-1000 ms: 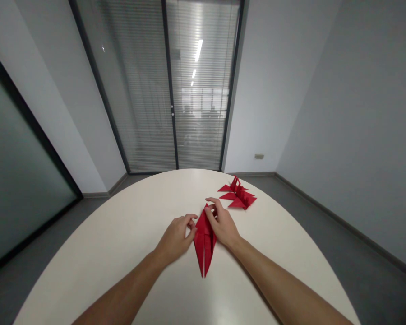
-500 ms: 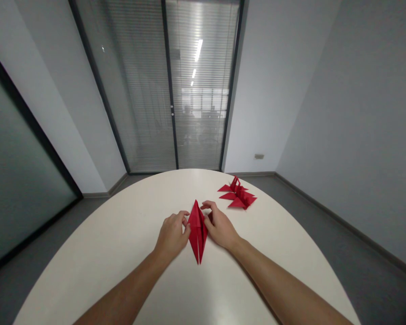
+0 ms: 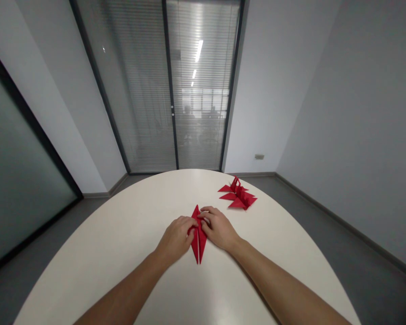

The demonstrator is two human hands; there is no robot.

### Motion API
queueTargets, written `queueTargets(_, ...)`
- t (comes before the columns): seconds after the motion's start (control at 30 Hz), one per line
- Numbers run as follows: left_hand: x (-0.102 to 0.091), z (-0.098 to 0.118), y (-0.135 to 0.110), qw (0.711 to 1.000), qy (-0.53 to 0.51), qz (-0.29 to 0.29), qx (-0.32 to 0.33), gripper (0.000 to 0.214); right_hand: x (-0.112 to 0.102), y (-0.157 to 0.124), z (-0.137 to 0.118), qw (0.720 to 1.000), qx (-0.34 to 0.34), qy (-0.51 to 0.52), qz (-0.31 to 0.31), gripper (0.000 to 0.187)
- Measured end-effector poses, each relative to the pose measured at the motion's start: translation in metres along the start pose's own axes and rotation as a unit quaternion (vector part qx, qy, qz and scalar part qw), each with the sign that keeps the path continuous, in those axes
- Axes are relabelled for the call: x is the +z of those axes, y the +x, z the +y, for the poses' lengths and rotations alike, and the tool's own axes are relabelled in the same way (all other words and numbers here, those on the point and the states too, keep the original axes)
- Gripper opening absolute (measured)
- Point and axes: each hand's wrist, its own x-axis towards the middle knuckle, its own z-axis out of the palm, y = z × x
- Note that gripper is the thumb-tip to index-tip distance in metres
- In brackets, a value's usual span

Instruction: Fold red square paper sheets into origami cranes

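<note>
A folded red paper piece (image 3: 198, 243), long and pointed at both ends, lies flat on the white table (image 3: 122, 243) in front of me. My left hand (image 3: 176, 238) rests on its left side with fingertips curled onto the paper. On the right side, my right hand (image 3: 218, 228) presses down with bent fingers, meeting the left hand near the middle fold. The far tip and the near tip of the paper show; the middle is partly hidden under my fingers.
Finished red origami pieces (image 3: 237, 195) sit in a small pile on the table, farther away to the right. The table's rounded edge drops to a grey floor. Glass doors with blinds (image 3: 169, 90) stand beyond.
The red paper has shifted slightly left and now lies flatter. Both hands have closed in over its middle, fingers pressing on the fold.
</note>
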Motion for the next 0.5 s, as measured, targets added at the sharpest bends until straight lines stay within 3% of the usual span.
queueTargets(0.23, -0.001, 0.0045, -0.0014, 0.999, 0.012, -0.001, 0.038, 0.025, -0.0027, 0.0001, -0.0007, 0.999, 0.004, -0.035, -0.015, 0.029)
queueTargets(0.5, -0.0082, 0.0086, -0.004, 0.998, -0.004, -0.038, 0.056, 0.024, -0.0004, 0.0018, 0.0058, 0.996, 0.08, 0.034, 0.03, 0.032)
